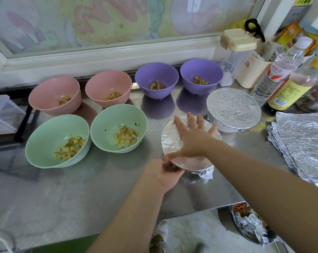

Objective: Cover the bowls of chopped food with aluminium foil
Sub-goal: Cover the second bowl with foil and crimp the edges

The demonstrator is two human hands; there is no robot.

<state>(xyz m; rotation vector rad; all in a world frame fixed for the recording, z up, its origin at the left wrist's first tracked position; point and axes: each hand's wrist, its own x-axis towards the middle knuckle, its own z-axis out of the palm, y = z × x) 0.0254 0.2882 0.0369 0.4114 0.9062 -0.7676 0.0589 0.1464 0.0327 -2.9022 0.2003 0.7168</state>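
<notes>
A foil-covered bowl (171, 141) stands at the middle of the steel counter. My right hand (192, 137) lies flat on its top with fingers spread. My left hand (165, 172) pinches the foil at the bowl's near-left rim. A second foil-covered bowl (234, 109) stands behind it to the right. Several uncovered bowls hold chopped food: two green bowls (118, 127) at the left front, two pink bowls (108, 91) behind them, two purple bowls (157, 79) at the back.
A stack of foil sheets (304, 141) lies at the right edge of the counter (81, 198). Bottles (293, 88) and a cream container (253, 73) crowd the back right. A foil-lined pan (249, 223) sits below the counter's front right.
</notes>
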